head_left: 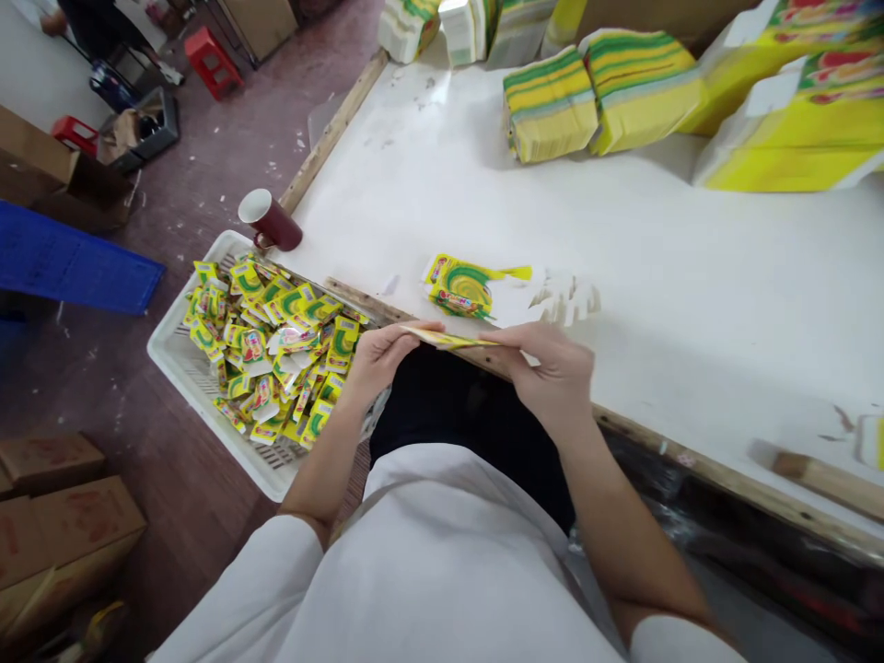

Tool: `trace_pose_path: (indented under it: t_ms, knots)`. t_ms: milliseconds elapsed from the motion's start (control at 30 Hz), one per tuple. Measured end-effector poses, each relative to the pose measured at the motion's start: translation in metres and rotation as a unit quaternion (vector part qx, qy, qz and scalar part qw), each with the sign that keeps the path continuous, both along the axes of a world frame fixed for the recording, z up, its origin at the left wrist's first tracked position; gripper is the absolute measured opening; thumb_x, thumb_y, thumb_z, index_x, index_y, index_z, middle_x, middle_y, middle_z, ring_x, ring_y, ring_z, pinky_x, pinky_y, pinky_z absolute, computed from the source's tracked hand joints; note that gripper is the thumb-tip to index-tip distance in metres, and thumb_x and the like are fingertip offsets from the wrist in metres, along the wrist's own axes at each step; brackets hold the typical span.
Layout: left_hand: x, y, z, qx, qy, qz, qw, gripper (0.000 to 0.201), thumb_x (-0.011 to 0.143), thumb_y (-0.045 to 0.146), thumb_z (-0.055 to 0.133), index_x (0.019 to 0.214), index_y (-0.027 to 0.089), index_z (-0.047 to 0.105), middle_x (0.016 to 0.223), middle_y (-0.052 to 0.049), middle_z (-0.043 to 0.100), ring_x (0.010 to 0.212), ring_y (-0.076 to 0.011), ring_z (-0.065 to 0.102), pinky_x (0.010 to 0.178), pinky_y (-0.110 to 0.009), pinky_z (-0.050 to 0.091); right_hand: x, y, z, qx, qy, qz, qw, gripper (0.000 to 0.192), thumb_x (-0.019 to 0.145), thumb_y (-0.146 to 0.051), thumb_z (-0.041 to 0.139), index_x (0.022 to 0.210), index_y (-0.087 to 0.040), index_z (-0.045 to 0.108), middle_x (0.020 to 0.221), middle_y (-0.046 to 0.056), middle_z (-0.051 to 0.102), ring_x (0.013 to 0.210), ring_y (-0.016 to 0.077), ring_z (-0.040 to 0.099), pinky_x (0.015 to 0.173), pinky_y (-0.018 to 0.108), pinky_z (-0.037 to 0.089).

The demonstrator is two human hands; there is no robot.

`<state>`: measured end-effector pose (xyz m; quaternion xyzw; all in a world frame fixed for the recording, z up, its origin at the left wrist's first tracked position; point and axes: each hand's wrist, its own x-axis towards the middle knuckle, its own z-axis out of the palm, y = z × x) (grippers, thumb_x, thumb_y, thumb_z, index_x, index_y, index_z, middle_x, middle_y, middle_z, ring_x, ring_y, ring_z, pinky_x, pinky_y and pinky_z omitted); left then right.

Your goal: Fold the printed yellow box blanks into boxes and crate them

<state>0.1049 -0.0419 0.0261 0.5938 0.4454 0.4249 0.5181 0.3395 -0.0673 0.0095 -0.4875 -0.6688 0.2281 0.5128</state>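
Between my two hands, just over the table's front edge, is a flattened yellow carton (448,340), seen nearly edge-on. My left hand (387,361) pinches its left end, and my right hand (551,370) pinches the right end. Just beyond them another yellow and green printed carton (459,285) lies on the white table (663,267). To the left of my left hand stands a white plastic basket (207,410) filled with many small yellow and green cartons (276,341).
A maroon mug (276,224) lies tilted by the basket at the table's corner. Stacks of flat cartons (552,106) and larger yellow boxes (780,138) line the table's back. Cardboard boxes (75,525), a blue crate (75,262) and red stools (213,62) are on the floor at left.
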Motion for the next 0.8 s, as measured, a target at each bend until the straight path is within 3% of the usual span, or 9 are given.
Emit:
trace_pose_path:
  t_ms: [133,200,267,367,467,567,667,733,800]
  knots:
    - [-0.006,0.005,0.023,0.081,0.081,-0.099,0.988,0.102,0.056,0.063,0.09,0.144,0.024,0.055,0.154,-0.015,0.049,0.148,-0.0374,0.04,0.123,-0.05,0.03,0.003,-0.005,0.001,0.107,-0.155,-0.002,0.982,0.027,0.096,-0.016,0.061,0.107,-0.035,0.077,0.101,-0.002,0.078,0.084,0.0199,0.067,0.085,0.042,0.049]
    - [0.005,0.004,0.022,0.083,0.172,-0.119,0.974,0.1,0.054,0.043,0.095,0.142,0.023,0.053,0.146,-0.016,0.055,0.14,-0.038,0.05,0.116,-0.051,0.04,-0.004,-0.008,0.004,0.158,-0.197,0.034,0.967,0.028,0.096,-0.015,0.062,0.112,-0.036,0.073,0.106,-0.004,0.078,0.088,0.0183,0.067,0.096,0.042,0.046]
    - [0.017,0.001,0.014,0.074,0.237,-0.112,0.962,0.081,0.064,0.029,0.087,0.137,0.021,0.054,0.13,-0.014,0.064,0.122,-0.0342,0.063,0.103,-0.046,0.05,-0.011,-0.012,0.007,0.162,-0.185,0.022,0.969,0.034,0.095,-0.02,0.066,0.125,-0.037,0.067,0.124,-0.001,0.072,0.107,0.0208,0.066,0.11,0.045,0.04]
    - [0.029,-0.006,0.001,0.086,0.257,-0.059,0.961,0.073,0.072,0.024,0.078,0.139,0.02,0.048,0.123,-0.012,0.066,0.11,-0.029,0.067,0.096,-0.04,0.053,-0.018,-0.013,0.006,0.085,-0.044,-0.05,0.994,0.066,0.091,-0.037,0.072,0.151,-0.034,0.045,0.155,0.009,0.048,0.141,0.0308,0.047,0.12,0.053,0.034]
    - [0.035,-0.013,-0.005,0.13,0.232,-0.059,0.962,0.082,0.073,0.024,0.077,0.146,0.021,0.04,0.133,-0.013,0.06,0.113,-0.0266,0.065,0.098,-0.036,0.052,-0.025,-0.01,-0.004,-0.073,0.148,0.023,0.986,0.064,0.098,-0.049,0.058,0.154,-0.024,0.041,0.157,0.014,0.044,0.145,0.0312,0.045,0.117,0.053,0.042]
    - [0.037,-0.015,-0.006,0.177,0.23,-0.084,0.953,0.076,0.071,0.018,0.074,0.141,0.023,0.045,0.134,-0.012,0.059,0.116,-0.027,0.063,0.099,-0.036,0.051,-0.03,-0.004,-0.013,-0.263,0.317,0.196,0.89,0.063,0.098,-0.059,0.052,0.15,-0.023,0.047,0.152,0.014,0.052,0.134,0.0299,0.058,0.11,0.051,0.051]
    - [0.038,-0.015,-0.008,0.206,0.245,-0.102,0.942,0.064,0.065,0.013,0.07,0.126,0.022,0.052,0.121,-0.01,0.061,0.107,-0.0273,0.065,0.087,-0.035,0.053,-0.033,0.001,-0.019,-0.351,0.374,0.294,0.807,0.078,0.084,-0.066,0.069,0.148,-0.025,0.049,0.15,0.013,0.054,0.136,0.0302,0.056,0.113,0.049,0.05]
    - [0.036,-0.014,-0.01,0.214,0.251,-0.106,0.938,0.057,0.064,0.012,0.067,0.118,0.021,0.052,0.114,-0.01,0.062,0.101,-0.0264,0.066,0.081,-0.033,0.052,-0.032,0.001,-0.021,-0.346,0.363,0.283,0.818,0.088,0.079,-0.072,0.07,0.149,-0.023,0.049,0.151,0.014,0.053,0.141,0.0308,0.05,0.117,0.049,0.045]
    - [0.035,-0.013,-0.011,0.198,0.26,-0.11,0.939,0.055,0.065,0.012,0.067,0.117,0.021,0.05,0.11,-0.009,0.063,0.096,-0.025,0.066,0.077,-0.032,0.051,-0.032,-0.002,-0.022,-0.299,0.314,0.241,0.868,0.095,0.08,-0.08,0.063,0.154,-0.022,0.044,0.156,0.015,0.047,0.146,0.0315,0.044,0.119,0.05,0.041]
